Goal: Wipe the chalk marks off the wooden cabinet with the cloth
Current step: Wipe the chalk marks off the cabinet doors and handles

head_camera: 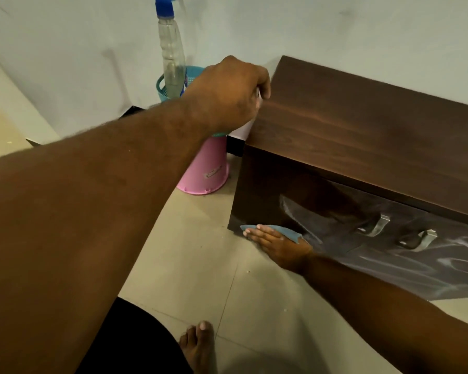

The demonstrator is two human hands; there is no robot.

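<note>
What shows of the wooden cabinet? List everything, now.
The wooden cabinet is dark brown with visible grain, a flat top and a front bearing two metal handles. Whitish chalk smears streak much of the front. It stands upright on the tiled floor by the wall. The left hand grips its top left corner; the right hand presses a blue cloth flat against the lower left front.
</note>
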